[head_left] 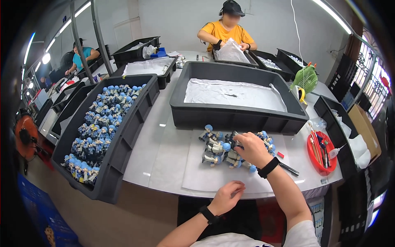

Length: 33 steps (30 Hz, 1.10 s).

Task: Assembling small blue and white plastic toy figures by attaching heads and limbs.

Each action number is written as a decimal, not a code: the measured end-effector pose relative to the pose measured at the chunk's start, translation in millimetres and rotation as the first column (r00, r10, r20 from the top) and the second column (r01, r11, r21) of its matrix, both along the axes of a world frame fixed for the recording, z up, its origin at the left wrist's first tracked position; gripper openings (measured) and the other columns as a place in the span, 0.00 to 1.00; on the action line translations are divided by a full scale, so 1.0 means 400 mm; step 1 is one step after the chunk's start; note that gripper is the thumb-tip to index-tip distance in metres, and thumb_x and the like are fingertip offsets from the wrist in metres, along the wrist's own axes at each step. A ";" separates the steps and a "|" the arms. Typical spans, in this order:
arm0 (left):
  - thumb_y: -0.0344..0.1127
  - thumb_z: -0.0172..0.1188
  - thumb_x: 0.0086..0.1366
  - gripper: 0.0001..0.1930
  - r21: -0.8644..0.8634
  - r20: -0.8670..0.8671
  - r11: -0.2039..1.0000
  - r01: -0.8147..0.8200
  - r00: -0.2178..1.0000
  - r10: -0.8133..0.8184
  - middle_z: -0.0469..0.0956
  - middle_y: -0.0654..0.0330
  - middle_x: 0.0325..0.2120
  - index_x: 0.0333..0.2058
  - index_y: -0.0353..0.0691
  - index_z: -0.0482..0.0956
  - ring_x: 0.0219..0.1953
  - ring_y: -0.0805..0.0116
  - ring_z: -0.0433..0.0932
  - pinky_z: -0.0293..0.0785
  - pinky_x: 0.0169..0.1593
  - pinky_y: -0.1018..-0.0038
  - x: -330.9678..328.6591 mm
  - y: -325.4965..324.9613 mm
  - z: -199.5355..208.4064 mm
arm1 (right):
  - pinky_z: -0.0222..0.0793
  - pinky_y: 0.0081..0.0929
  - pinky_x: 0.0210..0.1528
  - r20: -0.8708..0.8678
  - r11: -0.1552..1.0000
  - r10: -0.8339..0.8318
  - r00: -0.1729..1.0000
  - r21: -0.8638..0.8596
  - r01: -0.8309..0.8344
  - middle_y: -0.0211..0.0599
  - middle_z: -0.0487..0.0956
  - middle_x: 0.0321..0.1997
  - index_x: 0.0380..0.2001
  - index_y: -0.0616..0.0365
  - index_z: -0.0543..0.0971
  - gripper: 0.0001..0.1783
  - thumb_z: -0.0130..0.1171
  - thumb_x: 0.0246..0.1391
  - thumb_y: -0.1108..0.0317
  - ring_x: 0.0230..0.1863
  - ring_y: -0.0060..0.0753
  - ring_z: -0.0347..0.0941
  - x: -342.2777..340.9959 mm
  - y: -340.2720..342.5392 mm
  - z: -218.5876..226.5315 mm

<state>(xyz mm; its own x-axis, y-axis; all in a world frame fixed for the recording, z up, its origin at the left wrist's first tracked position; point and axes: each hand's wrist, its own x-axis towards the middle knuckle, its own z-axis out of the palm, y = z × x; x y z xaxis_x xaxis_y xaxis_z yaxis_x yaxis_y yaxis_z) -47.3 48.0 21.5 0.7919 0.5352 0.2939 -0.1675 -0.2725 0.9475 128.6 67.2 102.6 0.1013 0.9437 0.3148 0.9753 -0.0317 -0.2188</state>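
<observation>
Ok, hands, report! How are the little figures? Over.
Right hand over clustered figures, grip unclear. Left hand near table's front edge. Black pen-like tool right of them, not blocking.

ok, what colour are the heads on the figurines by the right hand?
Light blue on the figurines; head view.

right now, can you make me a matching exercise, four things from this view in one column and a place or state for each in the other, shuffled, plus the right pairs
Column one
1. right hand
2. left hand
3. red basket
4. large dark tray at the middle of the table

Column two
A. holds slim tools
B. loosely curled near the table's front edge
C. lined with white cloth
D. over the blue-topped figurines

Right pairs: 1-D, 2-B, 3-A, 4-C
</observation>
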 end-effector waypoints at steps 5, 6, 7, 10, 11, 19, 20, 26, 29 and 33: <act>0.24 0.53 0.55 0.07 -0.027 0.006 1.000 0.006 1.000 -0.006 0.74 0.57 0.36 0.35 0.33 0.74 0.37 0.68 0.74 0.71 0.40 0.78 -0.003 0.008 -0.018 | 0.66 0.19 0.30 -0.287 0.966 -0.051 0.957 0.227 0.120 0.33 0.69 0.28 0.43 0.58 0.72 0.21 0.57 0.40 0.79 0.31 0.25 0.67 -0.042 -0.051 0.035; 0.24 0.52 0.56 0.09 -0.212 0.026 0.977 0.018 1.000 -0.012 0.73 0.58 0.37 0.37 0.33 0.72 0.37 0.70 0.74 0.70 0.41 0.79 -0.001 0.008 -0.025 | 0.66 0.19 0.30 -0.290 0.968 -0.051 0.956 0.222 0.119 0.33 0.69 0.28 0.43 0.58 0.72 0.21 0.57 0.40 0.79 0.31 0.25 0.67 -0.055 -0.066 0.037; 0.25 0.52 0.58 0.11 -0.391 0.046 0.920 0.030 0.999 -0.013 0.72 0.58 0.38 0.40 0.33 0.71 0.38 0.72 0.73 0.70 0.41 0.79 -0.001 0.008 -0.029 | 0.67 0.17 0.32 -0.543 0.952 0.036 0.839 0.274 0.136 0.32 0.68 0.29 0.43 0.59 0.71 0.21 0.57 0.41 0.79 0.32 0.23 0.66 -0.068 -0.083 0.031; 0.28 0.47 0.62 0.23 -0.554 0.272 0.826 0.109 0.961 0.056 0.67 0.57 0.47 0.55 0.38 0.54 0.44 0.68 0.71 0.68 0.47 0.74 0.001 0.014 0.022 | 0.67 0.15 0.39 -0.896 0.930 0.259 0.360 0.332 0.157 0.30 0.69 0.37 0.44 0.64 0.69 0.17 0.52 0.49 0.79 0.39 0.18 0.66 -0.117 -0.150 0.012; 0.29 0.46 0.63 0.24 -0.559 0.327 0.818 0.133 0.943 0.070 0.66 0.57 0.47 0.56 0.39 0.52 0.44 0.67 0.70 0.68 0.47 0.73 0.002 0.018 0.039 | 0.67 0.16 0.40 -0.922 0.926 0.286 0.260 0.336 0.172 0.32 0.69 0.39 0.44 0.65 0.69 0.16 0.52 0.49 0.79 0.40 0.19 0.66 -0.137 -0.175 0.011; 0.31 0.52 0.60 0.14 -0.564 0.297 0.826 0.000 0.933 0.203 0.74 0.60 0.34 0.44 0.33 0.70 0.33 0.76 0.72 0.69 0.38 0.80 -0.013 0.065 0.109 | 0.70 0.20 0.34 -0.961 0.916 0.275 0.005 0.264 0.302 0.38 0.73 0.36 0.42 0.65 0.68 0.14 0.52 0.51 0.74 0.35 0.24 0.71 -0.189 -0.228 -0.052; 0.31 0.53 0.60 0.13 -0.565 0.284 0.825 -0.014 0.935 0.211 0.74 0.61 0.34 0.43 0.33 0.71 0.32 0.77 0.71 0.69 0.37 0.81 -0.014 0.066 0.109 | 0.70 0.19 0.33 -0.972 0.939 0.232 -0.049 0.210 0.273 0.38 0.74 0.34 0.41 0.65 0.68 0.13 0.52 0.51 0.74 0.33 0.24 0.72 -0.191 -0.233 -0.056; 0.34 0.54 0.60 0.12 -0.637 0.212 0.769 -0.044 0.950 0.230 0.74 0.64 0.29 0.40 0.34 0.72 0.27 0.80 0.68 0.66 0.33 0.84 -0.012 0.061 0.108 | 0.71 0.19 0.29 -0.953 0.956 0.203 -0.225 0.144 0.255 0.39 0.74 0.32 0.41 0.66 0.68 0.14 0.53 0.52 0.71 0.29 0.27 0.73 -0.206 -0.246 -0.069; 0.34 0.54 0.60 0.12 -0.644 0.215 0.764 -0.034 0.951 0.223 0.74 0.64 0.29 0.40 0.34 0.72 0.27 0.80 0.68 0.66 0.32 0.84 -0.013 0.062 0.107 | 0.72 0.19 0.29 -0.942 0.954 0.212 -0.261 0.141 0.264 0.40 0.74 0.33 0.41 0.66 0.68 0.14 0.52 0.52 0.71 0.30 0.28 0.74 -0.208 -0.249 -0.063; 0.33 0.53 0.61 0.11 -0.621 0.244 0.784 0.012 0.953 0.179 0.74 0.63 0.31 0.41 0.34 0.72 0.29 0.80 0.68 0.66 0.34 0.83 -0.016 0.062 0.114 | 0.72 0.21 0.33 -0.895 0.941 0.276 -0.350 0.177 0.290 0.41 0.73 0.35 0.41 0.67 0.68 0.13 0.51 0.52 0.72 0.32 0.30 0.74 -0.203 -0.256 -0.055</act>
<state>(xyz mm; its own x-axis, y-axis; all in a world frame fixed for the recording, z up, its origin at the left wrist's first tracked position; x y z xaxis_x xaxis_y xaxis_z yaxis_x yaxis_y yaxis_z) -53.8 73.0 67.1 0.6723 0.7360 0.0801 -0.4492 0.3195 0.8344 47.5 -35.3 80.8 0.5185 0.8535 -0.0528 -0.5456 0.2826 -0.7890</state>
